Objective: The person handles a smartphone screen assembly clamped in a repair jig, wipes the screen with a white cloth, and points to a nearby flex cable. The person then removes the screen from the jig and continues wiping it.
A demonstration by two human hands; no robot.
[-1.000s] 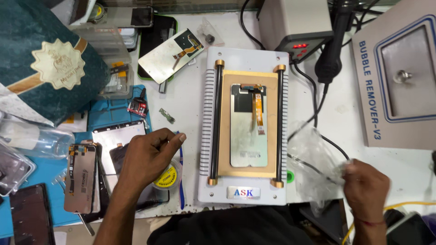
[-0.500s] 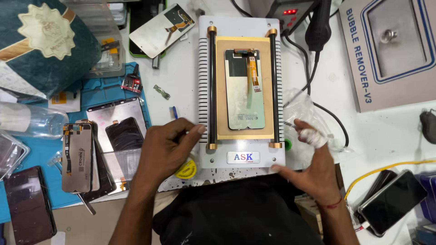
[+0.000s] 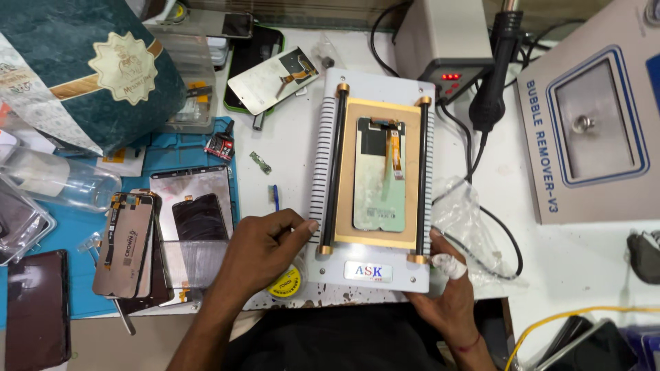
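A white screen-separator machine [image 3: 385, 82] lies in the middle of the bench, with two black rails and a gold pad. A phone display panel [image 3: 377, 185] with an orange flex cable lies face down on the pad. My left hand [image 3: 265, 251] rests at the machine's lower left edge, fingertips pressed against its side by the left rail. My right hand [image 3: 450, 295] grips the lower right corner, and one of its fingers is wrapped in white tape.
A hot-air station [image 3: 447, 41] and its black handle [image 3: 498, 69] stand behind the machine. A grey bubble-remover box [image 3: 591, 130] is at right, crumpled clear plastic [image 3: 460, 213] beside the machine. On the blue mat [image 3: 165, 158] at left lie phone screens [image 3: 124, 240]; a yellow tape roll [image 3: 285, 282] sits near my left hand.
My right hand left the clear plastic and came to the machine's lower right corner. My left hand moved from the mat to the machine's left edge.
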